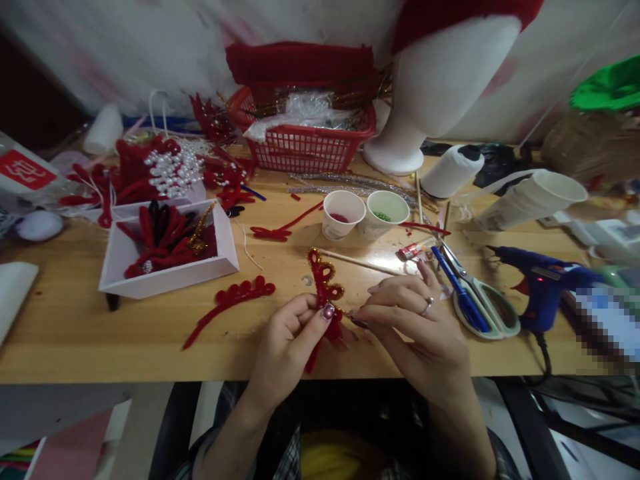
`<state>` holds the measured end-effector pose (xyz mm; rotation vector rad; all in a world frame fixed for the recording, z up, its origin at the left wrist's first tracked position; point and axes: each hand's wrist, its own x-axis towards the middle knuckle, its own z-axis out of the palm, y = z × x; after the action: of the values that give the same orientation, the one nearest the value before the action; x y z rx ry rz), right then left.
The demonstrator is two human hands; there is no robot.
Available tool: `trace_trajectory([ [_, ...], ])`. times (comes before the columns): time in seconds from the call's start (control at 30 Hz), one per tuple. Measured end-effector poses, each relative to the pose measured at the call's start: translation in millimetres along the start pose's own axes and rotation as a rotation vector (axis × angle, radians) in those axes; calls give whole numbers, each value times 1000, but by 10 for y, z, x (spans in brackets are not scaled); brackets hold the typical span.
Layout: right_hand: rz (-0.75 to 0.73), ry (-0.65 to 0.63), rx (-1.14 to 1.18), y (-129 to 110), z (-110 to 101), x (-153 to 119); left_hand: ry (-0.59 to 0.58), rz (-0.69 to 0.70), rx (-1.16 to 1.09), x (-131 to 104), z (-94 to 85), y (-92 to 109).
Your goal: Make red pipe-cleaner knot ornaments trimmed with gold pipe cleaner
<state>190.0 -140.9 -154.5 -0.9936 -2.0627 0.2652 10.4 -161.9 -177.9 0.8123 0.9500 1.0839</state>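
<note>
My left hand [293, 337] is closed on a red pipe-cleaner piece [320, 277] with looped edges, held upright above the front of the table. Gold tinsel trim [334, 292] runs around its loops. The thumb presses the piece near its middle, and its lower end hangs below the fingers. My right hand [417, 327] pinches the free end of the gold trim between thumb and index finger, just right of the red piece. A similar scalloped red piece [230, 303] without gold lies on the table to the left of my left hand.
Two paper cups [343, 215] with red and green beads stand behind my hands. Scissors [485, 303], a blue pen [463, 293] and a blue glue gun [543, 280] lie right. A white box [170, 283] of red pieces sits left; a red basket [305, 150] stands behind.
</note>
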Motion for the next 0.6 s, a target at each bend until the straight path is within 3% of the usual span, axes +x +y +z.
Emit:
trace_trajectory([
  [0.17,8,-7,-36,-46,-55,-39,4,25,54,-58,41,59],
  [0.37,-4,46,-89,-139,-103,-87,-76,-56,-22,-96,39,59],
  [0.6,-38,50,-121,-229,-108,-102,30,15,-119,-121,163,30],
])
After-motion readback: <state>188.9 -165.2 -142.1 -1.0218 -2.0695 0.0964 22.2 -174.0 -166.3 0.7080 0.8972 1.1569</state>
